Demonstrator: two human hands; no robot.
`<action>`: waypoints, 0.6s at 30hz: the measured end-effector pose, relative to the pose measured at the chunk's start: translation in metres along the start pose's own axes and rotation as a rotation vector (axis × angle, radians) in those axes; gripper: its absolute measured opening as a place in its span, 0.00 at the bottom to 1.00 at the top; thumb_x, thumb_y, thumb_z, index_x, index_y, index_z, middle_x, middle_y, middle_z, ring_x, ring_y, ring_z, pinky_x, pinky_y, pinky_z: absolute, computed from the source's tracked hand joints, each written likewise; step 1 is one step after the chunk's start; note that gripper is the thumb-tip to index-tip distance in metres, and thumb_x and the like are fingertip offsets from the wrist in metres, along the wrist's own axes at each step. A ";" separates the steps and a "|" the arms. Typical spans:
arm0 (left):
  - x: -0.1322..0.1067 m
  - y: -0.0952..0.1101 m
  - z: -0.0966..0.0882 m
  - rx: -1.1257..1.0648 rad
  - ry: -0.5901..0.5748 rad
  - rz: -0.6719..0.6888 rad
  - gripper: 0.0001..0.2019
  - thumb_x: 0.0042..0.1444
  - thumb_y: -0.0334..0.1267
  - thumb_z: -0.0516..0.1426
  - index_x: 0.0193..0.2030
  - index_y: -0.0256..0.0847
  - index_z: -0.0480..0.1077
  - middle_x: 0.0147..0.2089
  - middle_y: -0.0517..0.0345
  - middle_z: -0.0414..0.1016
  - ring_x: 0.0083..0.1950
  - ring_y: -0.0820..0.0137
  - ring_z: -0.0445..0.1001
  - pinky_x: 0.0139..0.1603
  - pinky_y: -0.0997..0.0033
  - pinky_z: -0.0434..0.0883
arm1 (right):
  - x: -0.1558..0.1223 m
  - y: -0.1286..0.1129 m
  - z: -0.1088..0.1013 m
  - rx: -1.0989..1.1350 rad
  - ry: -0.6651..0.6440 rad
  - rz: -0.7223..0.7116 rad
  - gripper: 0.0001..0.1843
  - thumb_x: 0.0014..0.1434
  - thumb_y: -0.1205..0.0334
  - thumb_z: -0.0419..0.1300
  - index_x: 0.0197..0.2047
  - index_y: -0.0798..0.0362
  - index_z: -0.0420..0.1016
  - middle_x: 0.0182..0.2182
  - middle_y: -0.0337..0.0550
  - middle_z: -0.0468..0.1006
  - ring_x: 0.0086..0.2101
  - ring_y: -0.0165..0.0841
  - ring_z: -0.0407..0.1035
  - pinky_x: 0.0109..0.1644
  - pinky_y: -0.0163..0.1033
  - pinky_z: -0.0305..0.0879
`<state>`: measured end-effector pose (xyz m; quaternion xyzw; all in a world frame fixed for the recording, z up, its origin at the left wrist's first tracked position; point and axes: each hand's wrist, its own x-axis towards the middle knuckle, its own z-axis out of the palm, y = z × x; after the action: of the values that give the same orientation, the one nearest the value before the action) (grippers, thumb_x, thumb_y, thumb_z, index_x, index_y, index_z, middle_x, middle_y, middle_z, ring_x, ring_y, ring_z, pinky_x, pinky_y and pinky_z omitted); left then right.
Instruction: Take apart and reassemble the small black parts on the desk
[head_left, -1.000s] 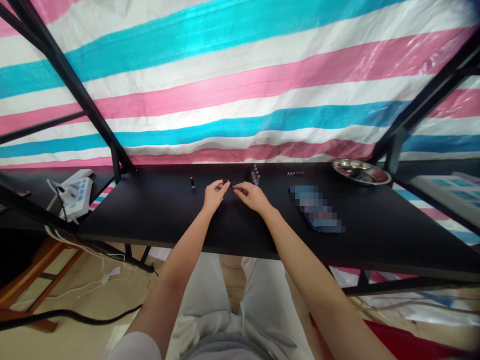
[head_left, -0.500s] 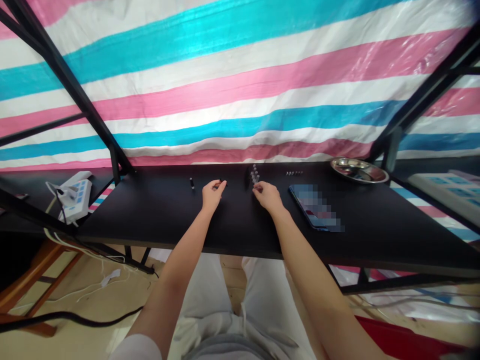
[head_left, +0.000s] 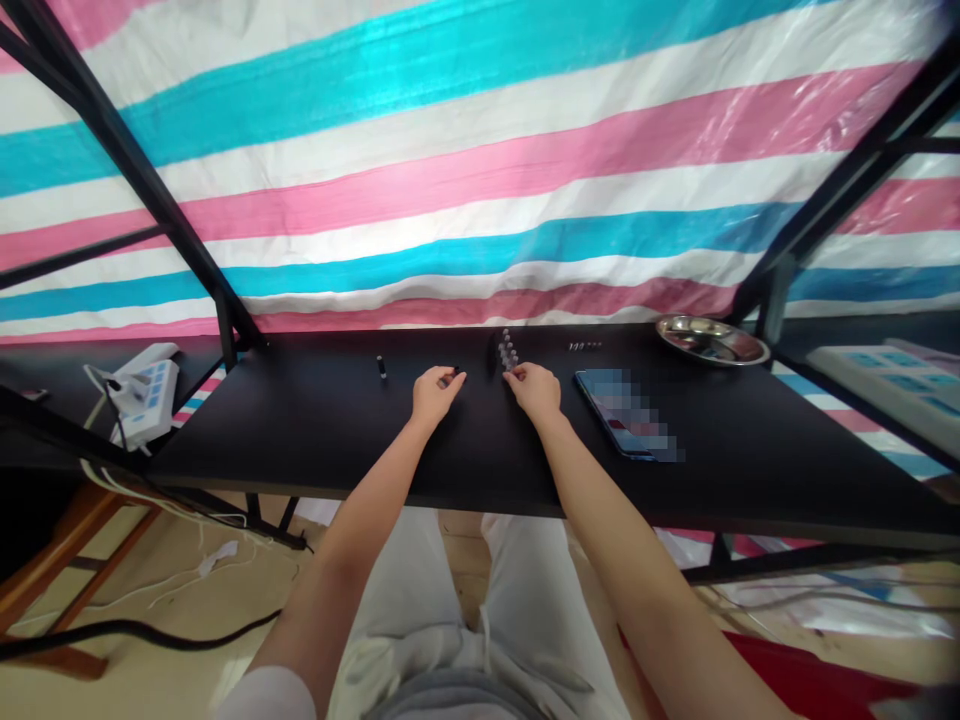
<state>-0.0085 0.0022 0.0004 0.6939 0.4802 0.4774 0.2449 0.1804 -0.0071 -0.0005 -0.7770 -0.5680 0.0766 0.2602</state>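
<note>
My left hand (head_left: pixel 435 396) hovers over the middle of the black table, thumb and fingers pinched on a small black piece (head_left: pixel 457 370) that juts out at the fingertips. Further right, my right hand (head_left: pixel 537 390) is closed in a pinch at the near end of a row of small clear or silvery knobs (head_left: pixel 507 347). Its fingers cover whatever they grip there. Along the left side of that row is a dark upright shape, hard to make out. To the left of my left hand stands a small black cylinder (head_left: pixel 381 366) with a pale lower end.
Several tiny silvery pieces (head_left: pixel 585 346) lie in a line at the back right. A phone (head_left: pixel 611 415), partly blurred out, rests beside my right hand. A round metal plate (head_left: pixel 760 354) sits near the right frame post. A white power strip (head_left: pixel 154 400) is at far left.
My left hand has moved slightly right, towards the row of knobs, with the black piece in its fingers. My right hand stays at the row's near end.
</note>
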 end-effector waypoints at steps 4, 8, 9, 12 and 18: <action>0.003 0.002 0.011 -0.010 -0.063 -0.029 0.09 0.48 0.41 0.59 0.31 0.36 0.74 0.28 0.58 0.71 0.27 0.75 0.65 0.33 0.73 0.65 | -0.003 0.001 -0.002 -0.040 -0.022 0.011 0.11 0.55 0.54 0.55 0.37 0.51 0.73 0.36 0.45 0.76 0.39 0.38 0.69 0.42 0.41 0.58; 0.009 0.011 0.026 0.119 -0.122 0.048 0.06 0.48 0.38 0.60 0.31 0.38 0.74 0.30 0.57 0.71 0.31 0.73 0.67 0.38 0.71 0.66 | -0.009 0.001 -0.007 -0.062 -0.015 0.041 0.12 0.53 0.53 0.57 0.37 0.52 0.71 0.37 0.45 0.75 0.40 0.38 0.68 0.43 0.42 0.57; 0.011 0.014 0.031 0.151 -0.131 0.051 0.06 0.48 0.38 0.60 0.32 0.39 0.74 0.30 0.57 0.71 0.32 0.73 0.67 0.39 0.71 0.66 | -0.010 0.000 -0.008 -0.069 -0.016 0.041 0.12 0.53 0.53 0.57 0.36 0.52 0.70 0.37 0.45 0.75 0.40 0.38 0.68 0.43 0.42 0.57; 0.014 0.022 0.044 0.215 -0.131 0.043 0.07 0.49 0.40 0.60 0.32 0.40 0.75 0.32 0.57 0.71 0.35 0.71 0.68 0.41 0.69 0.65 | -0.012 -0.002 -0.011 -0.089 -0.045 0.018 0.10 0.54 0.54 0.56 0.31 0.52 0.69 0.35 0.46 0.75 0.39 0.38 0.69 0.42 0.42 0.57; 0.017 0.026 0.059 0.396 -0.149 -0.024 0.07 0.51 0.41 0.58 0.33 0.41 0.75 0.35 0.53 0.71 0.41 0.64 0.67 0.44 0.63 0.62 | -0.013 -0.006 -0.014 -0.085 -0.074 -0.029 0.11 0.54 0.55 0.55 0.25 0.52 0.69 0.29 0.46 0.76 0.36 0.38 0.70 0.41 0.42 0.57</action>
<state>0.0576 0.0135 0.0036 0.7561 0.5535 0.3182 0.1440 0.1768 -0.0225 0.0120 -0.7758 -0.5910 0.0774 0.2068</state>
